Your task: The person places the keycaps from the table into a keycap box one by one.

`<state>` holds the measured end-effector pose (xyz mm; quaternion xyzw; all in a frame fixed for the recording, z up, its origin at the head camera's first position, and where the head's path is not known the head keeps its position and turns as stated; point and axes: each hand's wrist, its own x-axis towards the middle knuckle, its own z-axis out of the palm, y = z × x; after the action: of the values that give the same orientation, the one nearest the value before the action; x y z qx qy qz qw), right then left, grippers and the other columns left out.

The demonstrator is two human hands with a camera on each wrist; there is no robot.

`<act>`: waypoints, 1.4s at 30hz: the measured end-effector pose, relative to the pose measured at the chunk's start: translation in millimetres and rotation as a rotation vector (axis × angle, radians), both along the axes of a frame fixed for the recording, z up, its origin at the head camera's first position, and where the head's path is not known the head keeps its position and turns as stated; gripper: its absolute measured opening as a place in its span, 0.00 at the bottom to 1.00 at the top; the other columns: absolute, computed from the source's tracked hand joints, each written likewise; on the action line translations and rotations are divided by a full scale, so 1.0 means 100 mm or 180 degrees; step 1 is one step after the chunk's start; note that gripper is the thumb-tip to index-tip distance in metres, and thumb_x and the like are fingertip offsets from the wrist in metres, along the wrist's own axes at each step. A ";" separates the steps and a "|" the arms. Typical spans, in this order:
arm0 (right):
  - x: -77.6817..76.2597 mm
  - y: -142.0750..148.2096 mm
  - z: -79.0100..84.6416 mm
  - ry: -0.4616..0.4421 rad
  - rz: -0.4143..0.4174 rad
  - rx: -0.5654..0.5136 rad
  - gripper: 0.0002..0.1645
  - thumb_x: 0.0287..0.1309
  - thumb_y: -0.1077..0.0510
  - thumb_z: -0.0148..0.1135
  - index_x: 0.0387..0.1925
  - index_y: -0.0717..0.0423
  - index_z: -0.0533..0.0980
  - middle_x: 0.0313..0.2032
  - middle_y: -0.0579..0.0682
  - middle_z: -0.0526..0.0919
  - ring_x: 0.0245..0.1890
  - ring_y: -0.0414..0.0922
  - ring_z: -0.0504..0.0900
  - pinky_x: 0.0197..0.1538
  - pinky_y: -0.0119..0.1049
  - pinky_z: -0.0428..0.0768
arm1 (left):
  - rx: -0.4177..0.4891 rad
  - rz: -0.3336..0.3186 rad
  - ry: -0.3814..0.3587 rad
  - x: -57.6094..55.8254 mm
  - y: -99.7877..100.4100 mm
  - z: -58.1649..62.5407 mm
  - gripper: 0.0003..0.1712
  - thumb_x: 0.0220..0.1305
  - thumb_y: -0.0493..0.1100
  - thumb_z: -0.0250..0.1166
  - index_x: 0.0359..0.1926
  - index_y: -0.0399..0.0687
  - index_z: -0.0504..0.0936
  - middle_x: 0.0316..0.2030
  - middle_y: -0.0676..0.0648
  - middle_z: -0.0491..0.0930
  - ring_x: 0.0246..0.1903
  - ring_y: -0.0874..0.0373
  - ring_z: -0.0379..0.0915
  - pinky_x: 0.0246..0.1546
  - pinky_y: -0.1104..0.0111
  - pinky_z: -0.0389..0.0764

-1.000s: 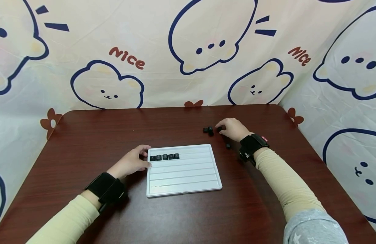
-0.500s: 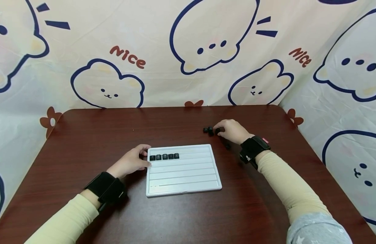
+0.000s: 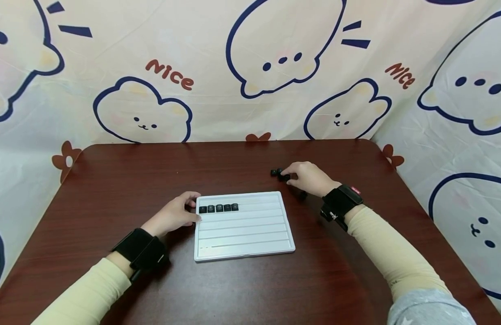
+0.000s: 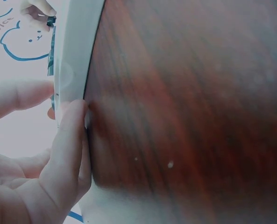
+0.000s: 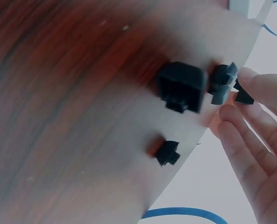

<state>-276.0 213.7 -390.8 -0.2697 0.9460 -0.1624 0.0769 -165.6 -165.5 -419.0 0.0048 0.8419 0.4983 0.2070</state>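
My left hand (image 3: 175,214) holds the left edge of a white ridged tray (image 3: 246,230). In the left wrist view its fingers (image 4: 66,149) press against the tray's side. Several black keycaps (image 3: 220,208) stand in a row on the tray's top ledge, from its left end. Behind the tray to the right, my right hand (image 3: 311,178) pinches one black keycap (image 5: 243,94) between thumb and fingertips, low over the table. Right beside it lie loose keycaps (image 3: 273,173), partly hidden by the fingers. Another keycap (image 3: 302,195) sits under the wrist, in shadow.
The dark red-brown table (image 3: 242,293) reaches back to a cream curtain (image 3: 214,113) printed with cartoon bears. In the right wrist view, a keycap (image 5: 182,86) lies with its hollow underside showing, and a smaller keycap (image 5: 167,153) is apart from it.
My right hand has shifted a little left and toward me, bringing the pinched keycap up to the loose ones. My left hand and the tray have stayed in place.
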 end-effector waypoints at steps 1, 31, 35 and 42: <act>0.01 0.00 0.00 0.0007 0.0004 0.0002 0.18 0.63 0.66 0.70 0.55 0.60 0.84 0.54 0.58 0.84 0.56 0.52 0.81 0.55 0.48 0.80 | 0.0004 -0.0003 0.0002 0.00 0.00 0.00 0.36 0.62 0.29 0.69 0.69 0.33 0.66 0.53 0.35 0.69 0.48 0.45 0.71 0.40 0.62 0.83; 0.32 -0.12 0.11 0.0071 0.0327 -0.0071 0.17 0.61 0.64 0.72 0.53 0.59 0.85 0.51 0.56 0.85 0.51 0.49 0.83 0.51 0.44 0.83 | 0.0003 -0.0043 0.0036 -0.01 0.00 0.03 0.37 0.61 0.29 0.69 0.70 0.32 0.66 0.53 0.34 0.69 0.49 0.44 0.71 0.40 0.62 0.83; 0.34 -0.15 0.11 0.0105 0.0421 -0.0080 0.17 0.61 0.64 0.72 0.53 0.59 0.85 0.52 0.56 0.85 0.52 0.49 0.83 0.51 0.43 0.83 | -0.0002 -0.0054 0.0042 0.00 0.00 0.04 0.37 0.61 0.29 0.69 0.70 0.32 0.66 0.53 0.34 0.69 0.48 0.44 0.71 0.40 0.62 0.83; 0.35 -0.16 0.09 0.0145 0.0516 -0.0154 0.18 0.60 0.66 0.73 0.52 0.59 0.85 0.52 0.55 0.85 0.52 0.49 0.83 0.50 0.42 0.83 | 0.0048 -0.0050 0.0018 0.03 0.00 0.04 0.37 0.61 0.30 0.70 0.69 0.32 0.66 0.53 0.34 0.69 0.48 0.44 0.71 0.40 0.62 0.83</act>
<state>-240.6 198.2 -381.9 -0.3508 0.9184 -0.1722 0.0617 -163.1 -165.5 -414.5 0.0144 0.8386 0.5031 0.2084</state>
